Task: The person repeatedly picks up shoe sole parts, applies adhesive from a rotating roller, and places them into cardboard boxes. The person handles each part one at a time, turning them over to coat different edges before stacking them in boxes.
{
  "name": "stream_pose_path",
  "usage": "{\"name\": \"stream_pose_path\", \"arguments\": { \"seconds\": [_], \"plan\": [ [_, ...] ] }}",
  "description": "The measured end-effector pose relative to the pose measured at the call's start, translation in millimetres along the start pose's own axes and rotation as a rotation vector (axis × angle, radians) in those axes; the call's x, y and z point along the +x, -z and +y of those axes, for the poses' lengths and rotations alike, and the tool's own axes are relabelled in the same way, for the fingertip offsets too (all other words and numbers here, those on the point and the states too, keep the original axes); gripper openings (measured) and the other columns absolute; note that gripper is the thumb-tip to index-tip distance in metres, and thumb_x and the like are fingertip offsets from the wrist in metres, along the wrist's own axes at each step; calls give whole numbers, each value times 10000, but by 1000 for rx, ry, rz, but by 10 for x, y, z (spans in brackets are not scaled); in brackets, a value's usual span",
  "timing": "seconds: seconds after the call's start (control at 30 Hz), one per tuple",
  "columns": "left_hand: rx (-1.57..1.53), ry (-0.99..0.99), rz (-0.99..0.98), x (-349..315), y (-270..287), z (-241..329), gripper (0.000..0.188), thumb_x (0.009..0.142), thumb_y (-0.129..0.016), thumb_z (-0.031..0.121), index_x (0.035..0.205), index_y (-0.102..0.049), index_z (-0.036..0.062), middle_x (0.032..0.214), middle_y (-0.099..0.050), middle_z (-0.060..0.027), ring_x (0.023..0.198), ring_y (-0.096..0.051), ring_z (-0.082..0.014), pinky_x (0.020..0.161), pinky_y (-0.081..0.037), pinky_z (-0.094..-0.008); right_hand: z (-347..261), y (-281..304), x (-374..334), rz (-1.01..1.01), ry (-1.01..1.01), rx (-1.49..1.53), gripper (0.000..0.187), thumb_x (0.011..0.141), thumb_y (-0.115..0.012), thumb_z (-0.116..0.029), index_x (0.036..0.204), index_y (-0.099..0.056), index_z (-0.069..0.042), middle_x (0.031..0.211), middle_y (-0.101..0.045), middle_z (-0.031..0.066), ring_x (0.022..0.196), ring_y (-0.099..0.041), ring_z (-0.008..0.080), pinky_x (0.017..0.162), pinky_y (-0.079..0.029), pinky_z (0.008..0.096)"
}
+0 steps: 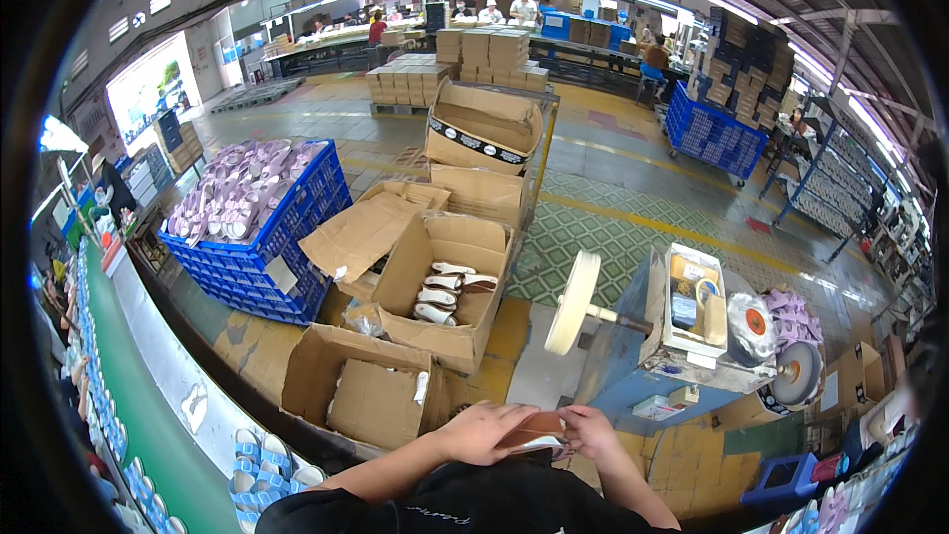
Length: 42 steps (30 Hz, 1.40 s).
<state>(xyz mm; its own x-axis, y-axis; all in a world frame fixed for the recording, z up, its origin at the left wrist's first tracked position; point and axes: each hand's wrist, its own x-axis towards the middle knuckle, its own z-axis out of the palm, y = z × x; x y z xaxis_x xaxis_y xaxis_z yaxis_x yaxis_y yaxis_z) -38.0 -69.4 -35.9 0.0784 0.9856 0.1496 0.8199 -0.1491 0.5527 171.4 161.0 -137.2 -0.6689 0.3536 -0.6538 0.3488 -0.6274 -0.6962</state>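
At the bottom middle, close to my body, I hold a brown-and-white shoe sole (535,431) between both hands. My left hand (484,433) is closed over its left end, with the fingers partly hidden. Pinched at the other end, my right hand (590,431) grips the edge with thumb and fingers. Just beyond my left hand stands an open carton (297,376) with a flat cardboard piece and a small white piece inside. Behind that, another carton (473,336) contains several white-and-brown soles (440,289).
A polishing machine with a pale wheel (573,303) stands to my right, bearing a white tray (687,344). Blue crates (259,282) full of lilac sandals stand at left, beside a green conveyor (129,376). Light-blue sandals (259,465) lie near my left elbow. A blue stool (786,478) is at lower right.
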Motion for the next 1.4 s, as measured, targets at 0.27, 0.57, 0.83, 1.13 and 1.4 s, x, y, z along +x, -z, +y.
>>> {"name": "stream_pose_path", "arguments": {
  "seconds": [0.27, 0.57, 0.83, 1.13, 1.4],
  "plan": [
    [-141, 50, -73, -68, -65, 40, 822, 996, -805, 266, 1696, -420, 70, 1552, -634, -218, 1347, -674, -433, 1120, -538, -530, 32, 179, -63, -31, 22, -3, 184, 1141, -714, -164, 1199, -735, 8, 777, -535, -38, 565, -439, 80, 513, -399, 290],
    [-794, 87, 144, -96, -318, -165, 791, 1077, -752, 156, 1732, -361, -54, 1643, -589, -228, 1518, -584, -282, 1287, -432, -421, 558, 181, 402, -301, -221, 450, 198, 1148, -651, -90, 1314, -673, 17, 976, -698, 66, 733, -625, 165, 623, -547, 316],
    [-1115, 350, 349, -268, -743, -381, 776, 1055, -756, 72, 1732, -385, -14, 1664, -564, -151, 1518, -556, -240, 1267, -441, -391, 366, 405, 347, -305, -389, 800, 154, 1151, -605, -87, 1289, -624, -21, 1201, -678, 181, 1177, -685, 401, 1155, -568, 590],
    [-1473, 573, 536, -101, -571, -268, 773, 1084, -727, 132, 1743, -343, 4, 1646, -570, -151, 1499, -579, -259, 1232, -487, -407, 177, -187, -389, -225, -34, 176, 528, 1110, -741, -281, 1550, -548, -61, 1465, -576, 175, 1412, -591, 381, 1169, -546, 589],
    [-1396, 295, 308, 218, -579, 82, 1001, 1054, -783, 57, 1804, -122, 14, 1729, -458, -177, 1567, -516, -265, 1289, -447, -441, -319, -641, -799, -248, 889, -651, 862, 1118, -741, -224, 1764, -245, 62, 1656, -521, 264, 1543, -535, 376, 1285, -433, 478]
  ]
}}
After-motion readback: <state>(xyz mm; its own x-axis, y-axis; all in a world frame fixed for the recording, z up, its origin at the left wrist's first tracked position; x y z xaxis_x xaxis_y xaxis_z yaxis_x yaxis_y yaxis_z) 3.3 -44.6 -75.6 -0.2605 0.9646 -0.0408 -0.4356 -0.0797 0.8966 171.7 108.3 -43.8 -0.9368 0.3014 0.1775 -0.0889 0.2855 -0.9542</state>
